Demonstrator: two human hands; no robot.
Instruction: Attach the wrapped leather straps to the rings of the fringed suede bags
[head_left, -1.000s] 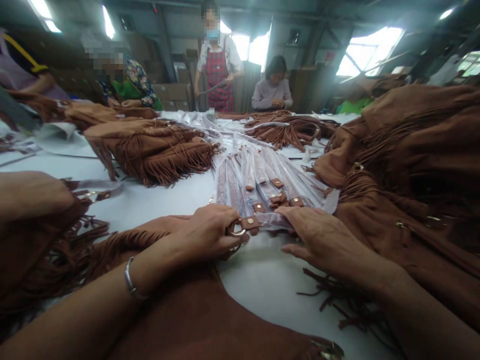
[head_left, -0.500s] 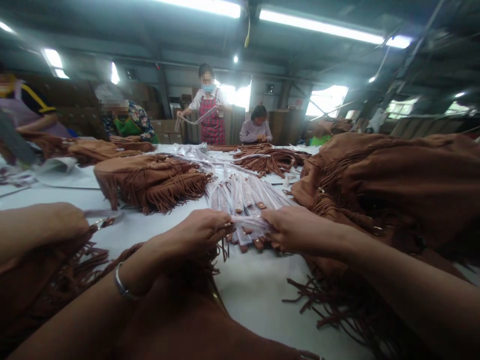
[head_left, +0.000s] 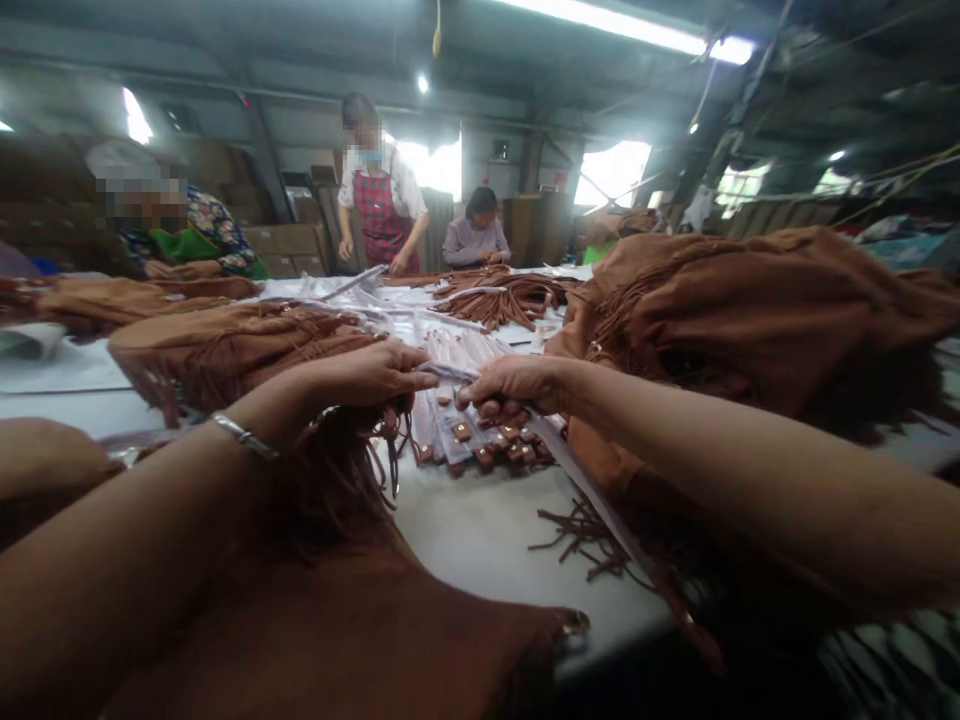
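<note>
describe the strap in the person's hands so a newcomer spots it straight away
Ahead on the white table lies a bundle of plastic-wrapped straps. Just above it, the pale strap runs between the left hand and the right hand, then trails down to the lower right. Unlike its bundled neighbours, it is held up in the hands.

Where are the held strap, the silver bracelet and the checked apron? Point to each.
Held strap (head_left: 586, 480): head view, its trailing length.
Silver bracelet (head_left: 244, 436): head view, middle of its band.
Checked apron (head_left: 381, 212): head view, its front.
</note>
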